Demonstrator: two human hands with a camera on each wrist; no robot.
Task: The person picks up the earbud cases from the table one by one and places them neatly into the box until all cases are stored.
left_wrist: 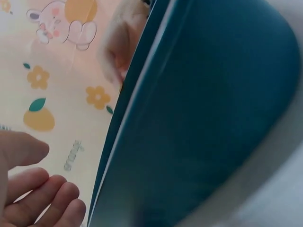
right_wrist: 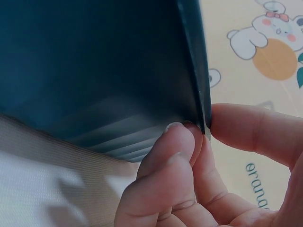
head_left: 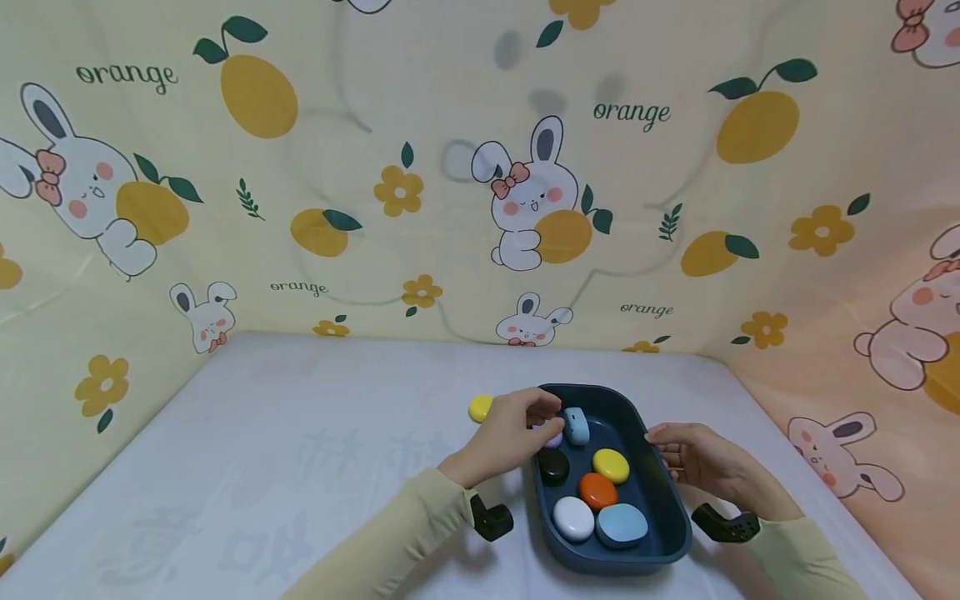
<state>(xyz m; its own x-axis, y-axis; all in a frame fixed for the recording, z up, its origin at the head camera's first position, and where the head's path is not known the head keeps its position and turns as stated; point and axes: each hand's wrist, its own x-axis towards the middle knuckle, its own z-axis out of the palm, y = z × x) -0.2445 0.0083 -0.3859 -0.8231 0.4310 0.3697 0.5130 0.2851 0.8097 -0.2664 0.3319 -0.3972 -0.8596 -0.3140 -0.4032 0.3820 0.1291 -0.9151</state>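
A dark blue rounded tray (head_left: 611, 433) stands on the table with several smooth, pebble-like pieces inside. My left hand (head_left: 510, 429) hovers over its far left rim, fingers loosely bent and apart; in the left wrist view nothing shows between thumb and fingers. Partly hidden beneath that thumb lies a purple piece (head_left: 553, 439), beside a light blue piece (head_left: 576, 426) and a black one (head_left: 553, 466). On the right side, my right hand (head_left: 708, 462) pinches the tray's rim between thumb and fingers (right_wrist: 173, 156), as the right wrist view shows.
Nearer the tray's front lie a yellow piece (head_left: 611, 466), an orange piece (head_left: 597, 492), a white piece (head_left: 573, 518) and a larger light blue piece (head_left: 622, 526). Another yellow piece (head_left: 480, 407) sits outside on the white table (head_left: 300, 467). Printed cloth (head_left: 442, 233) walls the table's back and sides.
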